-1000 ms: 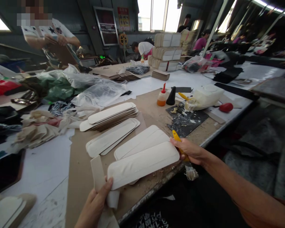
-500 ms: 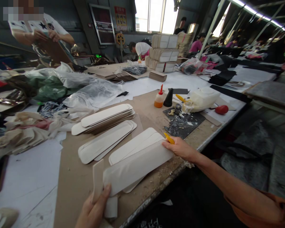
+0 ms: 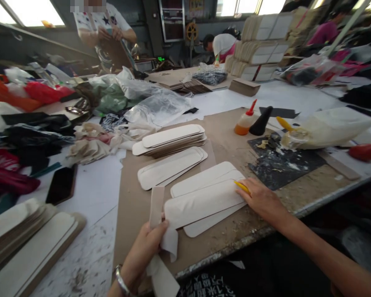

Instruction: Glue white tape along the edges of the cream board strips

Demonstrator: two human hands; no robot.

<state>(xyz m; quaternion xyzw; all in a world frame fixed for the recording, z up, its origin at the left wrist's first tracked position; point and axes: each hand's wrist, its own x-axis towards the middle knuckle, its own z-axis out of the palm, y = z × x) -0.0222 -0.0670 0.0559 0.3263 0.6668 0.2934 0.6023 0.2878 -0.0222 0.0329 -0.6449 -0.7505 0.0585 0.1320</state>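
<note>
My left hand [image 3: 145, 243], with a bracelet at the wrist, is closed around thin pale strips [image 3: 157, 202] that hang out above and below the fingers. Its thumb lies at the near left end of a long white panel with rounded corners [image 3: 200, 202]. At the far end of that panel is my right hand [image 3: 261, 199], closed on a small yellow tool [image 3: 241, 187], whose kind I cannot make out. Its fingertips touch the panel's edge. Under this panel, more white panels [image 3: 208, 177] lie fanned out on the brown board [image 3: 136, 218].
Beyond lie two stacks of similar panels [image 3: 173, 165]. To the right stand a glue bottle with a red tip [image 3: 243, 123], a black cone [image 3: 261, 121] and a white plastic container [image 3: 340, 126] by a smeared black sheet [image 3: 284, 165]. A phone [image 3: 61, 184] lies left. A co-worker [image 3: 106, 29] stands behind.
The view has turned left, bringing the phone and more stacked panels into sight. The panel between my hands now lies flatter on the others. Both hands keep their hold.
</note>
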